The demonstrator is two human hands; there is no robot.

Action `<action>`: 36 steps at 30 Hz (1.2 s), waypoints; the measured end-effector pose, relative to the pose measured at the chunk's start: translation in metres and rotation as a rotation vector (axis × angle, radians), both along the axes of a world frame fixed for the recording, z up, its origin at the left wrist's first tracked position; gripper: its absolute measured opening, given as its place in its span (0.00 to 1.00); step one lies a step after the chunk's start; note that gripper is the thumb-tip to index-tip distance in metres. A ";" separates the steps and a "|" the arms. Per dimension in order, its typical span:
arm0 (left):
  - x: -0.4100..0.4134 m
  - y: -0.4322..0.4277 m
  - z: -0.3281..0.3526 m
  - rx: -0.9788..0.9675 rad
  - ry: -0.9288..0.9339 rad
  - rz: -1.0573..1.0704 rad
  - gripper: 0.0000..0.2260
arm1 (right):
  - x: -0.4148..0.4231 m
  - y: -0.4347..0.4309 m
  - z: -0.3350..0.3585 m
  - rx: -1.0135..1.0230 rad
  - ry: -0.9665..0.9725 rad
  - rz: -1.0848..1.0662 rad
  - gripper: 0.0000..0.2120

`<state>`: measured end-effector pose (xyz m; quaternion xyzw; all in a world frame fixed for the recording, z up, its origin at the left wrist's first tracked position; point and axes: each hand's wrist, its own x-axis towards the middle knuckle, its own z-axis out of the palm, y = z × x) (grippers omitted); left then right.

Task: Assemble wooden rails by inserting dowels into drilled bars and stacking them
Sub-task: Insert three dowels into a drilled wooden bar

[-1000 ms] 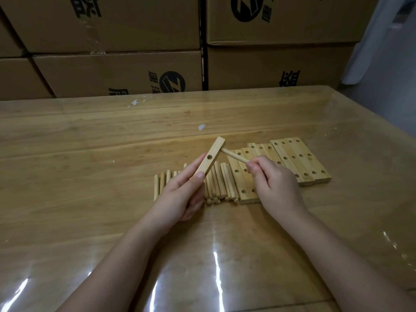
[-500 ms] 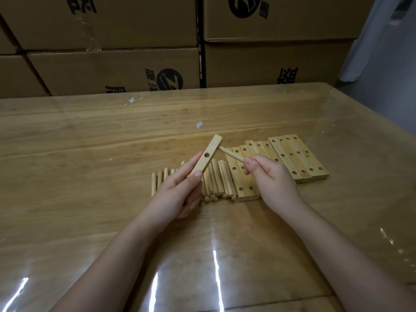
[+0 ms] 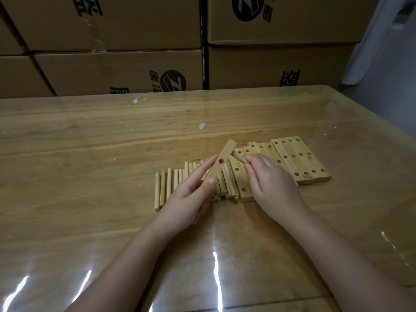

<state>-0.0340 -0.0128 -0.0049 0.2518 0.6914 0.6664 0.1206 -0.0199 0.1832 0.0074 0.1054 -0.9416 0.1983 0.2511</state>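
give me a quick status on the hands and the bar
Left hand grips drilled bar, tilted off the table. Right hand pinches dowel, tip at the bar's far end, seating unclear. Nothing between them; spare dowels and bars lie underneath.

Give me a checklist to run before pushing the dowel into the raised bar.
1. Left hand grips the light wooden drilled bar, raised and tilted: ok.
2. Right hand pinches the short round wooden dowel: ok.
3. Dowel tip seated in a hole: cannot tell, hidden behind the bar.
4. Bar's middle hole empty: ok.
5. Loose dowels and flat drilled bars lie on the wooden table: ok.
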 end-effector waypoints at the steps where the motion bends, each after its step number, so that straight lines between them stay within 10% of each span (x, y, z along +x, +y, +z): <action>1: 0.001 0.002 0.000 0.008 -0.015 -0.011 0.19 | 0.001 -0.002 0.000 -0.005 0.016 -0.002 0.11; 15: -0.001 0.002 0.004 0.051 -0.101 -0.096 0.21 | 0.004 -0.004 0.007 -0.280 -0.053 0.000 0.11; 28: -0.005 -0.004 0.005 -0.100 -0.023 -0.103 0.20 | 0.001 0.006 0.007 -0.713 -0.492 0.103 0.17; 36: -0.002 0.005 -0.007 0.027 0.015 0.053 0.19 | -0.002 0.004 0.007 -0.576 0.003 0.013 0.18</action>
